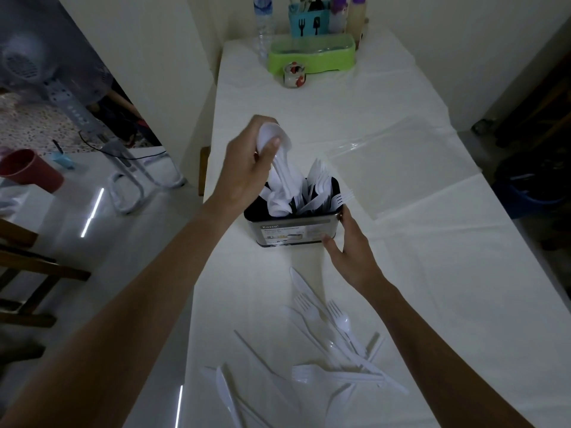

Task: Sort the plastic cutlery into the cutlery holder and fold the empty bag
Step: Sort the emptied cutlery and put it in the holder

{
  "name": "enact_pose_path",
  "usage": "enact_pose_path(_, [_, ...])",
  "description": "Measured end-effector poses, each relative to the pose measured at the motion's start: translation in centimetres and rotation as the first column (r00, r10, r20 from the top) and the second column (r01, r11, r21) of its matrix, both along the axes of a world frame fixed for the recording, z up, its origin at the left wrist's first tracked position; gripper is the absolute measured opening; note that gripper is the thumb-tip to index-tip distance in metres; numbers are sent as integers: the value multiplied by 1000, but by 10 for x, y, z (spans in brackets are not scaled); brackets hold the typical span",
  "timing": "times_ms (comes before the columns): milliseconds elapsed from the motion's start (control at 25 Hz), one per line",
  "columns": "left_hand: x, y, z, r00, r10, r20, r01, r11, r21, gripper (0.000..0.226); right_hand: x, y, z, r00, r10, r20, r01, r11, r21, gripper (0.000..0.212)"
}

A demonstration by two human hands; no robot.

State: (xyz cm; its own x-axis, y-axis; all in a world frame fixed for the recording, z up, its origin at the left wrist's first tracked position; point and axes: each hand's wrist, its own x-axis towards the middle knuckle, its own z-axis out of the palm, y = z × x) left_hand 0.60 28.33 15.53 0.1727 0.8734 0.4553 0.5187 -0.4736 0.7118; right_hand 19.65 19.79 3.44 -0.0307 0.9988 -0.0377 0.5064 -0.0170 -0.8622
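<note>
Long tabletop (432, 273) under a white cloth w/ fold creases, running away to a cream wall corner. Mid-table stands the cutlery holder (290, 233), a dark tin w/ a label on its front, already packed w/ white forks and spoons standing up. Left hand (247, 168) is above its left compartment, grip closed round a bunch of white spoons (278, 162), bowls up in the fist, handles reaching down into the tin. Right hand (349, 248) is on the tin's near right corner, grip narrow: thumb on the front face, fingers on the side wall. Loose cutlery (333, 341) (forks, knives, at least one spoon, all criss-crossed) lies on the cloth near the person, well apart from the tin. The clear bag (401, 162) lies flat and unfolded, right of the tin. Far end: green container (312, 55), small jar (293, 75) in front of it, blue utensil caddy (309, 23) and water bottle (264, 26) behind. Left of the table: glossy white surface w/ a red cup (27, 171), a fan (27, 63) on its stand, wooden chair (31, 267). Right side dim; blue tub (525, 193) on the floor.
</note>
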Motion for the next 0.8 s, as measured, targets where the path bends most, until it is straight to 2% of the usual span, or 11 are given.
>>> enact_pose_path(160, [7,1,-10,981,-88,-175,93,995,21,18,2,0,3,1000,4,4,-4,1000,-11,69])
enact_pose_path(400, [0,5,-27,952,-156,-263,144,987,-66,19,2,0,2,1000,17,21,-17,1000,7,69])
enact_pose_path(480, [-2,5,-37,933,-129,-337,111,991,-73,17,4,1,1,999,26,21,-26,1000,13,70])
enact_pose_path(560, [-3,5,-44,885,-30,-464,21,999,-24,18,4,3,0,999,32,16,-32,999,17,70])
enact_pose_path(600, [-3,6,-44,880,-15,-474,3,1000,-26,18,4,3,-1,999,28,18,-28,999,16,70])
enact_pose_path(680, [0,7,-41,885,-97,-455,65,994,-84,15,3,1,0,1000,22,21,-22,1000,3,70])
enact_pose_path(800, [4,9,-37,792,-137,-595,98,990,-98,17,2,0,2,999,21,36,-21,1000,-15,70])
